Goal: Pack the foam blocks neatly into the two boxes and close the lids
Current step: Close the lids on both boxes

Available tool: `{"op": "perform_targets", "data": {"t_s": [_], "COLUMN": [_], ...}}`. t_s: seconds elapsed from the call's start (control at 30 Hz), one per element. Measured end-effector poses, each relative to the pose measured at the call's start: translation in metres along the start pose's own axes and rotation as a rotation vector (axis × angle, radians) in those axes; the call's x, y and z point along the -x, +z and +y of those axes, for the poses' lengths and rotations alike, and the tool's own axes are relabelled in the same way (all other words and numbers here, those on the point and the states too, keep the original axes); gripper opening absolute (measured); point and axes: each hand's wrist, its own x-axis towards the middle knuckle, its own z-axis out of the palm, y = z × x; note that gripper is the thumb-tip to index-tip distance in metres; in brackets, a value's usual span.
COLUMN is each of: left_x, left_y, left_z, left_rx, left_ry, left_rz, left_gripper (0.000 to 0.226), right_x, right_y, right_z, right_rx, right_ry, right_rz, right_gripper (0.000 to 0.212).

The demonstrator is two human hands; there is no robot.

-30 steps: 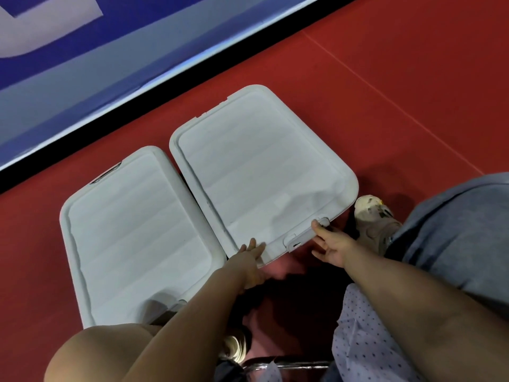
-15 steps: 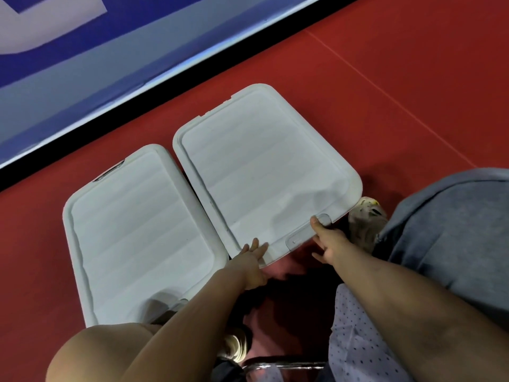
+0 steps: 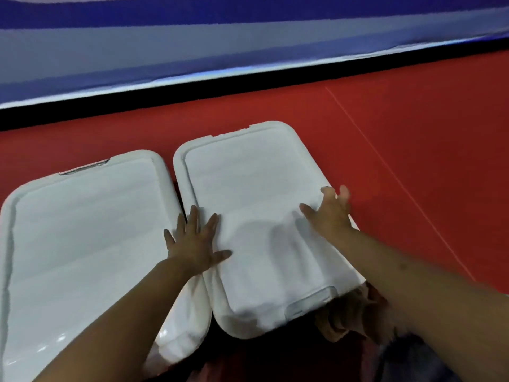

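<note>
Two white boxes stand side by side on the red floor, each with its lid down. My left hand (image 3: 194, 241) lies flat with spread fingers on the left edge of the right box's lid (image 3: 248, 188). My right hand (image 3: 329, 213) presses flat on that lid's right edge, fingers spread. The left box's lid (image 3: 82, 230) lies untouched under my left forearm. A latch tab (image 3: 311, 301) shows at the near end of the right lid. No foam blocks are in sight; the boxes' insides are hidden.
A blue and white wall panel (image 3: 248, 45) with a black base strip (image 3: 248, 89) runs along the back. Red floor (image 3: 413, 133) spreads to the right of the boxes. A shoe and clothing (image 3: 358, 312) show blurred near the right box's front corner.
Both hands left the right lid's near edge and latch and now lie flat on top of the lid. The camera has leaned forward over the boxes.
</note>
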Motion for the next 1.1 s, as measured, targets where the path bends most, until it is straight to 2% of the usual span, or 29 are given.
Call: {"op": "perform_targets", "data": {"t_s": [0.1,0.17,0.23,0.33,0.57,0.67,0.77,0.9,1.0,1.1], "left_x": [-0.043,-0.064,-0.076,-0.080,-0.083,-0.083,-0.082,-0.084,-0.084,-0.085], "left_y": [-0.013,-0.016,-0.014,-0.012,-0.014,-0.020,-0.027,-0.026,-0.024,-0.025], "left_z": [-0.018,-0.024,-0.028,-0.032,-0.030,-0.029,-0.028,-0.030,-0.030,-0.031], "left_rx": [0.012,0.002,0.016,0.025,0.060,0.066,0.078,0.100,0.105,0.111], "left_ry": [-0.073,-0.079,-0.066,-0.040,-0.049,-0.053,-0.051,-0.048,-0.048,-0.047], "left_rz": [-0.023,-0.093,-0.148,-0.178,-0.285,-0.322,-0.376,-0.379,-0.375,-0.375], "left_gripper": [0.107,0.115,0.121,0.121,0.119,0.118,0.118,0.118,0.118,0.118], "right_x": [-0.049,-0.079,-0.108,-0.144,-0.222,-0.251,-0.267,-0.270,-0.273,-0.280], "right_y": [0.012,0.025,0.040,0.064,0.104,0.111,0.122,0.140,0.139,0.135], "right_z": [-0.052,-0.085,-0.114,-0.147,-0.209,-0.221,-0.219,-0.218,-0.220,-0.213], "right_rx": [0.099,0.148,0.107,0.011,0.253,0.318,0.533,0.736,0.753,0.698], "right_ry": [-0.107,-0.163,-0.204,-0.229,-0.280,-0.267,-0.219,-0.205,-0.211,-0.348], "right_rz": [-0.061,-0.117,-0.138,-0.114,-0.239,-0.314,-0.366,-0.312,-0.325,-0.268], "right_gripper": [0.068,0.072,0.071,0.059,0.056,0.064,0.073,0.075,0.074,0.068]}}
